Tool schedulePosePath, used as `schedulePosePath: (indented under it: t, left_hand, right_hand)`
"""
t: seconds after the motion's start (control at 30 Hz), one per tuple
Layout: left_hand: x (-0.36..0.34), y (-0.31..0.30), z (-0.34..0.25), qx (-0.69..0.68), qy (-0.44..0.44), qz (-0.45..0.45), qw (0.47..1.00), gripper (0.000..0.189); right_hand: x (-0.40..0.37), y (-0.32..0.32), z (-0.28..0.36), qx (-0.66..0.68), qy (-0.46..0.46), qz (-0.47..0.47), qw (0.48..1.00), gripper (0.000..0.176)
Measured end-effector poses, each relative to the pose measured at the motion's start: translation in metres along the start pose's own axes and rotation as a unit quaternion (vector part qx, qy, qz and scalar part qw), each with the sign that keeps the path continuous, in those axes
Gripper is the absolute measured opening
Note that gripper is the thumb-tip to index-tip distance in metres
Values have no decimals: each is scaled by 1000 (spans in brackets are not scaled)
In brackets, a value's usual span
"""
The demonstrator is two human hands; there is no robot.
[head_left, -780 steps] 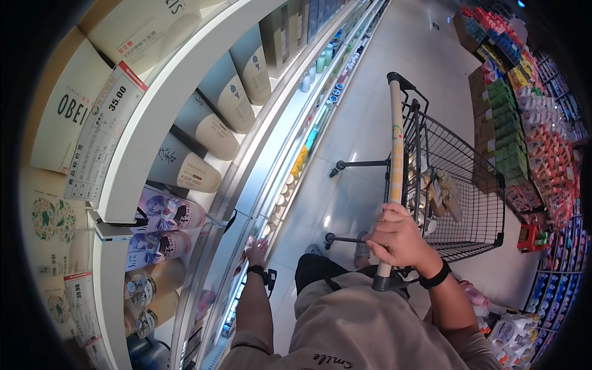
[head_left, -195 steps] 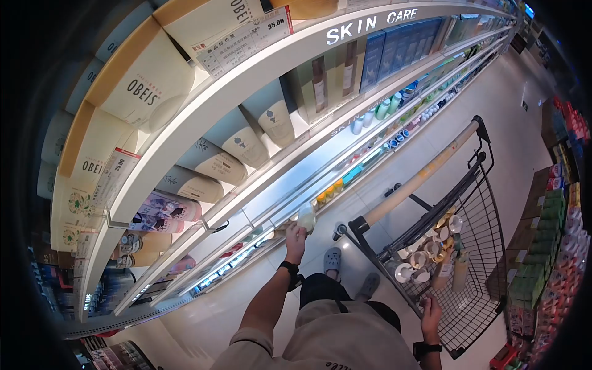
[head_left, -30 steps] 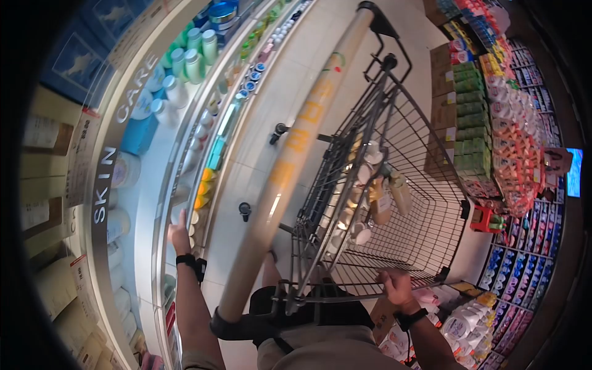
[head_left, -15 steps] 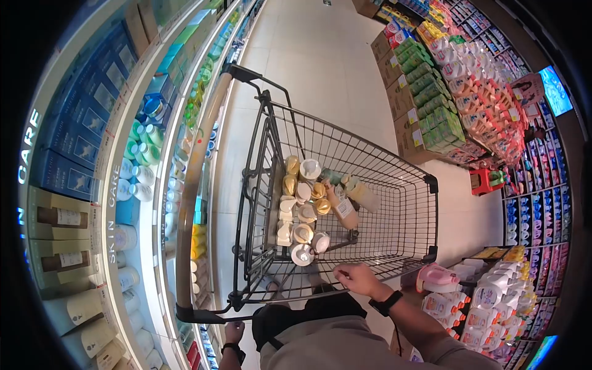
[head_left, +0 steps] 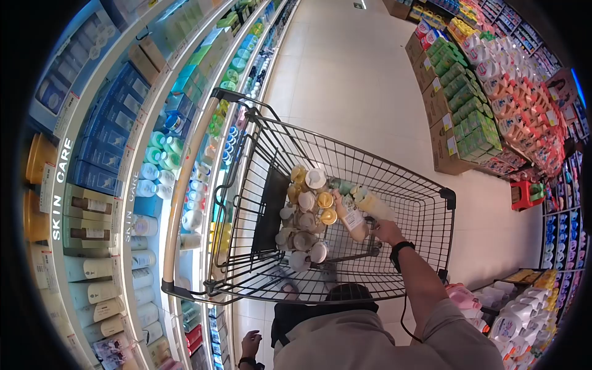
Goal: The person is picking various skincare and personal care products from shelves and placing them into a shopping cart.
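Observation:
My right hand (head_left: pixel 387 232) reaches over the cart's near side into the wire shopping cart (head_left: pixel 425 246). It is right beside the lower end of a pale yellowish bottle (head_left: pixel 375 206); its fingertips are too small and blurred to show whether they grip it. Left of that lies a peach-coloured bottle (head_left: pixel 351 217) with a white label, tilted among the goods. Several white and gold-capped containers (head_left: pixel 306 200) are clustered toward the handle end. My left hand (head_left: pixel 251 342) hangs low beside my body, outside the cart, its fingers loosely apart and holding nothing.
Lit skin-care shelves (head_left: pixel 132 185) run close along the left, near the cart handle (head_left: pixel 185 191). Boxes stacked with green packs (head_left: pixel 465 102) stand to the right, with a red stool (head_left: pixel 527 195) beyond. White bottles (head_left: pixel 509 324) are piled at lower right. Pale tiled floor (head_left: pixel 336 74) stretches ahead.
My right hand has moved from the cart's near rim inward to the pale bottle. My left hand hangs lower, with its fingers looser. The view has shifted, so the shelves and cart appear turned.

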State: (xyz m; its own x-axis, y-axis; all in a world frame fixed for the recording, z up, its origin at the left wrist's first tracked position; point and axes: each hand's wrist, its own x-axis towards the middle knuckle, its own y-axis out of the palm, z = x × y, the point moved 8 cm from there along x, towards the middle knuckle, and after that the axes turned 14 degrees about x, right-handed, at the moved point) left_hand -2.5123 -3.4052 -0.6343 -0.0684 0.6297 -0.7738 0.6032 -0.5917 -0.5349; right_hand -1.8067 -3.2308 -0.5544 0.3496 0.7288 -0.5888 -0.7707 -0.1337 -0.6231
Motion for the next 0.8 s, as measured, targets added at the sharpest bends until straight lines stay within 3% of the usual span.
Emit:
schedulePosePath:
  t: [0.07,0.13,0.17,0.2,0.23,0.3,0.33,0.4,0.43,0.5,0.7,0.8]
  left_hand:
    - [-33,26,1,-3,-23,12,1000,30]
    - [-83,52,12,-41,-71,19,996,32]
    - [-97,62,17,7,-75,42,996,33]
    - [-125,81,45,13,-85,51,995,35]
    - [-150,88,46,43,-82,59,994,35]
    - [-187,96,32,113,-83,91,986,36]
    - [-205,100,28,104,-96,96,985,36]
    - [-237,106,26,70,-118,76,988,35]
    - [-246,109,26,55,-133,64,988,35]
    - [-259,118,22,56,-134,59,988,36]
    - [-276,135,6,1,-144,31,989,36]
    - [-281,128,-9,-4,-132,10,991,34]
  right_hand:
    - [18,-7,-33,2,43,-47,998,45]
    - [25,-7,-33,-23,0,-114,993,43]
    - [12,-14,-34,11,-31,-123,992,47]
    - [40,14,-75,-6,-95,-112,989,47]
    - [26,7,-66,22,-140,-144,979,49]
    - [45,8,-81,58,-42,-67,995,51]
    - [50,9,-80,102,-95,-36,990,52]
    - [37,3,-81,25,-112,-158,981,66]
    - [48,8,-93,-24,-114,-175,978,73]
    - [54,14,-89,-33,-73,-133,988,67]
    - [65,22,-86,-120,-54,-126,983,63]
    - [45,20,-76,-156,3,-142,977,65]
